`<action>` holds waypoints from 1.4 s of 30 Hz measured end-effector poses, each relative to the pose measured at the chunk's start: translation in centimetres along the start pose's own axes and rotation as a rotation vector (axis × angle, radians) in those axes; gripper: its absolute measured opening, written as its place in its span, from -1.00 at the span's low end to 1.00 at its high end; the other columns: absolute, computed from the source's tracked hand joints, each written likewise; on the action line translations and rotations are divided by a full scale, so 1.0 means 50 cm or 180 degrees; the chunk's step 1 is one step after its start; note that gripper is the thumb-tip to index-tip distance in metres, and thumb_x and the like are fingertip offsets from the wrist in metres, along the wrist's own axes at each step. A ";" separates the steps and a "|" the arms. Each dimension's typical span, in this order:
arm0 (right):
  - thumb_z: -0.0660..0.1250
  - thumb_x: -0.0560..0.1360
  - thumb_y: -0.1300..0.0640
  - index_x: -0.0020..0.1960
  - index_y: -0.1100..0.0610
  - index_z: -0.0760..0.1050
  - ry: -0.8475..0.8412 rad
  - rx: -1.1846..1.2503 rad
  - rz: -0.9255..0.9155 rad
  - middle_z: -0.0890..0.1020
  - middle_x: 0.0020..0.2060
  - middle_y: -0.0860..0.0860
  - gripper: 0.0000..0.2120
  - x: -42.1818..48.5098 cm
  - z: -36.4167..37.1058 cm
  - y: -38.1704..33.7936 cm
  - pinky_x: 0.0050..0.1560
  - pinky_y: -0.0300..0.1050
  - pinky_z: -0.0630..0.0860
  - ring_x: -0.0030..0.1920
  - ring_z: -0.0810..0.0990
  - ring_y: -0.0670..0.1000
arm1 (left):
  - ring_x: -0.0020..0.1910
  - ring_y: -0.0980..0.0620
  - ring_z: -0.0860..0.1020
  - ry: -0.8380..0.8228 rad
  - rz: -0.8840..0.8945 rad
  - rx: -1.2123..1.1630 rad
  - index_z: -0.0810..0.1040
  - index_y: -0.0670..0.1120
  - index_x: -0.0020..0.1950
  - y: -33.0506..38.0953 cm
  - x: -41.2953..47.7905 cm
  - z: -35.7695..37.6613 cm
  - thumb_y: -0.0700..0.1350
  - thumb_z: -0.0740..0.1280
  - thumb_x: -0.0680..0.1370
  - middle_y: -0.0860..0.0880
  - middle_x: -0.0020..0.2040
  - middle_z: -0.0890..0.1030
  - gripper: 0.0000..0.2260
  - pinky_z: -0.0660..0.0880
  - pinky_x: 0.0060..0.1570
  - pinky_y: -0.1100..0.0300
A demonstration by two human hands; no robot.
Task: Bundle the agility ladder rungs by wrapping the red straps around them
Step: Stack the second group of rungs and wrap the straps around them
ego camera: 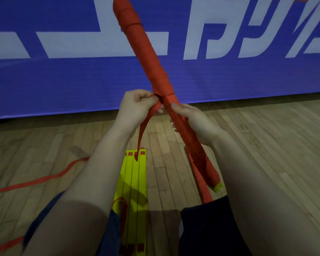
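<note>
A long bundle of ladder rungs, wound almost fully in red strap, slants from top centre down to the lower right, where a yellow rung tip pokes out. My right hand grips the bundle around its lower middle. My left hand pinches the loose red strap right beside the bundle. That strap hangs down to several flat yellow rungs lying on the floor between my legs.
More red strap trails over the wooden floor at the left. A blue banner with white lettering stands upright just behind the bundle. My knees in dark shorts fill the bottom of the view.
</note>
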State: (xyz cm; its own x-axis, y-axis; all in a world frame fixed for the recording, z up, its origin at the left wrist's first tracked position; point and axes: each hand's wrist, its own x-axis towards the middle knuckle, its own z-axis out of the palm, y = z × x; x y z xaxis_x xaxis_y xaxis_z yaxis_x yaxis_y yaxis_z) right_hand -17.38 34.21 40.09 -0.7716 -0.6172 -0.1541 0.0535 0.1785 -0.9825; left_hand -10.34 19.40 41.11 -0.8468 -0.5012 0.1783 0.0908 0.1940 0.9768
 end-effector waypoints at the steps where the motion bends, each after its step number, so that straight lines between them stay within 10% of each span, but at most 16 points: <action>1: 0.30 0.57 0.00 0.09 0.16 0.50 0.0031 -0.0090 -0.0114 0.53 -0.20 0.04 -0.76 0.000 -0.001 0.003 -0.11 -0.07 0.46 -0.19 0.51 0.00 | -0.30 0.02 0.65 -0.0022 0.0006 0.0048 0.63 -0.19 -0.19 -0.001 0.001 0.001 -0.27 0.30 0.52 -0.12 -0.31 0.68 -0.86 0.56 -0.16 0.17; 5: 0.45 0.47 0.14 0.01 0.22 0.45 0.0202 -0.0333 -0.0614 0.53 -0.35 -0.13 -0.76 -0.002 0.001 0.008 -0.25 -0.20 0.41 -0.33 0.47 -0.13 | -0.33 0.11 0.60 0.0036 -0.0031 0.0176 0.58 -0.13 -0.29 0.006 -0.003 0.007 -0.21 0.28 0.48 -0.01 -0.39 0.64 -0.84 0.49 -0.21 0.17; 11: 0.53 0.24 -0.05 -0.10 0.02 0.37 0.0674 -0.0822 -0.1120 0.61 -0.10 0.16 -0.60 0.005 0.017 0.018 -0.09 0.12 0.55 -0.14 0.60 0.18 | -0.11 0.00 0.66 0.0032 -0.0089 -0.0276 0.62 -0.11 -0.09 -0.001 -0.005 0.013 0.08 0.45 0.42 -0.04 -0.15 0.70 -0.74 0.58 0.07 -0.02; 16: 0.45 0.46 0.20 0.26 0.09 0.42 -0.0083 -0.0206 -0.0812 0.65 -0.14 0.11 -0.59 -0.010 -0.004 -0.007 -0.11 -0.03 0.50 -0.19 0.57 0.06 | 0.11 -0.11 0.61 -0.0664 -0.0146 -0.0864 0.50 -0.27 0.24 -0.010 -0.006 0.001 -0.07 0.37 0.51 -0.18 0.13 0.63 -0.62 0.51 0.17 0.00; 24: 0.36 0.52 0.31 0.13 0.27 0.55 -0.0323 0.0092 -0.1192 0.68 -0.22 -0.01 -0.81 -0.032 0.000 -0.011 -0.12 -0.25 0.52 -0.17 0.63 -0.10 | -0.41 0.16 0.51 -0.0990 -0.0008 -0.0082 0.61 -0.15 -0.05 0.018 -0.010 -0.013 0.09 0.37 0.39 -0.02 -0.29 0.62 -0.68 0.40 -0.42 0.34; 38: 0.42 0.45 0.37 0.14 0.27 0.55 0.0312 -0.0385 -0.1506 0.64 -0.14 0.02 -0.73 -0.014 0.011 0.000 -0.09 -0.25 0.52 -0.17 0.59 -0.13 | -0.40 0.13 0.59 -0.1145 -0.0501 -0.0161 0.57 -0.19 -0.13 0.010 -0.013 -0.018 -0.16 0.33 0.54 -0.01 -0.35 0.65 -0.88 0.51 -0.34 0.34; 42: 0.42 0.39 0.00 0.10 -0.03 0.55 0.0883 -0.1292 -0.1617 0.66 -0.15 -0.03 -0.71 0.003 0.009 0.013 -0.01 0.13 0.56 -0.12 0.63 0.03 | -0.40 0.18 0.58 -0.1082 -0.0694 -0.0279 0.60 -0.22 -0.22 0.015 -0.019 -0.006 -0.14 0.29 0.58 -0.01 -0.36 0.66 -0.77 0.49 -0.35 0.38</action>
State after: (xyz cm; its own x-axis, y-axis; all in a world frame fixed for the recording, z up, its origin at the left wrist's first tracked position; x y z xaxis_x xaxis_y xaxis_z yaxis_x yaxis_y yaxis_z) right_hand -17.20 33.90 39.39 -0.7744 -0.4914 0.3986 -0.5550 0.2252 -0.8008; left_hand -9.32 19.77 41.71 -0.9747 -0.2125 -0.0691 -0.0781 0.0342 0.9964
